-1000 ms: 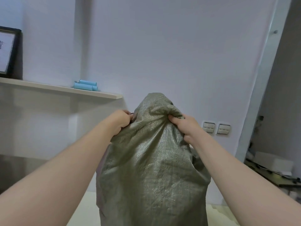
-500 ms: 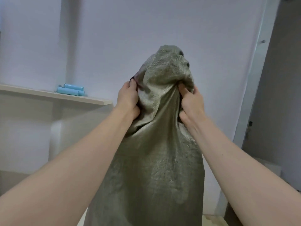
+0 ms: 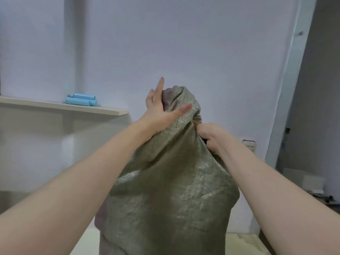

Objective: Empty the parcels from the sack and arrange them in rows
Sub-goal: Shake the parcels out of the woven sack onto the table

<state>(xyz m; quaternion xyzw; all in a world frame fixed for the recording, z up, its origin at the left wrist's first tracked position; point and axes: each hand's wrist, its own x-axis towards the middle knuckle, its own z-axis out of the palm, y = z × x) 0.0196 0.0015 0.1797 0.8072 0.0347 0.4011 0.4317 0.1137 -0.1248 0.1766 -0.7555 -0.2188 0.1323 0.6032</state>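
— Lighting condition? We record soft, even, cool-toned light, fairly bright; its source is outside our view.

— Shadows, glare? We note a faint shadow below the shelf [image 3: 117, 112] and a dull sheen on the sack [image 3: 173, 184].

— Defects? We observe motion blur on the left hand [image 3: 161, 113]; wide-angle bending slants the doorframe [image 3: 288, 80] at the right edge.

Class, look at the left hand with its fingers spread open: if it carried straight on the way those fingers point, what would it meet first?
The left hand points up and away, alongside the bunched top of the sack. Beyond the fingers nothing shows before the wall, so that probably comes first, though depth is unclear.
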